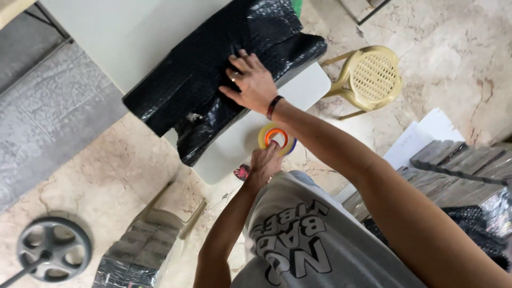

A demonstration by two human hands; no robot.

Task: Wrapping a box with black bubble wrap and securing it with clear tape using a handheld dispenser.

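Note:
A long bundle wrapped in black bubble wrap [202, 69] lies across a white table [128, 32]. My right hand [250, 82] rests flat on top of the bundle with its fingers spread; it wears a ring and a dark wristband. A roll of clear tape with an orange core [285, 143] sits on the table's near corner. My left hand [262, 166] grips that roll from the near side, fingers at its hole. My grey printed shirt fills the bottom of the view.
A beige plastic chair [370, 77] stands on the marble floor beyond the table's corner. Grey wrapped slabs [464, 160] and white paper [426, 136] lie at the right. A grey wheel [53, 248] and another wrapped bundle [138, 248] are at the lower left.

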